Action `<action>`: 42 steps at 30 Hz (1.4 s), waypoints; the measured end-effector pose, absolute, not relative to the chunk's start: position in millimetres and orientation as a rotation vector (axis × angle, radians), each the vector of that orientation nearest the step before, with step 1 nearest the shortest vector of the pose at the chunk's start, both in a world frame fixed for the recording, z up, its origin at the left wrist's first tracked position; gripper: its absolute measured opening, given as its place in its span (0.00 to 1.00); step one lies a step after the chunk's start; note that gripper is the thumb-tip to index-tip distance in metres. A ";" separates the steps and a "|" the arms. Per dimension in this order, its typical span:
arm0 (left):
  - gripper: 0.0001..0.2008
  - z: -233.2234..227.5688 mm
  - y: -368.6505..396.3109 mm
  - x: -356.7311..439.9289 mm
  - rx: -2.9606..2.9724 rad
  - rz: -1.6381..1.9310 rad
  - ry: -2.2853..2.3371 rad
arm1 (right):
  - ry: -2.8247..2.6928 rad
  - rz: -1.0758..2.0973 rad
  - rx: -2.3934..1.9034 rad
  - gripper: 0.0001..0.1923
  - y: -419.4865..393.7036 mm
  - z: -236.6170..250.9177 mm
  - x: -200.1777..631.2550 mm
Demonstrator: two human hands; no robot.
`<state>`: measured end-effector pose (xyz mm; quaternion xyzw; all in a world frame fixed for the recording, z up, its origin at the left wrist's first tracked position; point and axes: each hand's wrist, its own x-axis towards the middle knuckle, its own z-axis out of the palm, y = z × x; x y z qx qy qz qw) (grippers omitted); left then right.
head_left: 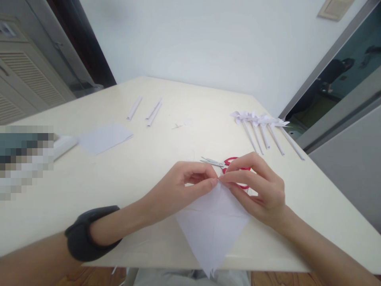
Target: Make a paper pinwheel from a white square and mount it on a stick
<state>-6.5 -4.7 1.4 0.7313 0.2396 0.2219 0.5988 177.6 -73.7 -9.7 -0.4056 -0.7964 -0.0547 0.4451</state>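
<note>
A thin white sheet of paper [212,230] hangs cornerwise in front of me, its lower corner reaching past the table's front edge. My left hand [190,180] pinches its upper corner between thumb and forefinger. Close against it, the fingertips of my right hand [258,188] are pinched on the same corner. Faint crease lines cross the paper, and its bottom tip looks slit or frayed. Just behind my hands lies a pair of scissors [218,162] with red handles, blades pointing left and parted a little; my right hand covers part of the handles.
Several paper pinwheels [262,119] on rolled sticks lie at the right. Rolled paper tubes [135,108] rest at the back left, near small paper scraps [182,124]. A paper stack [104,138] lies at left on the white table [202,99], beside a pixelated area. A wall stands behind.
</note>
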 end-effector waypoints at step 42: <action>0.08 1.4 -2.8 -6.2 1.801 0.506 0.429 | -2.074 -0.303 -0.902 0.15 -76.3 -2.2 178.6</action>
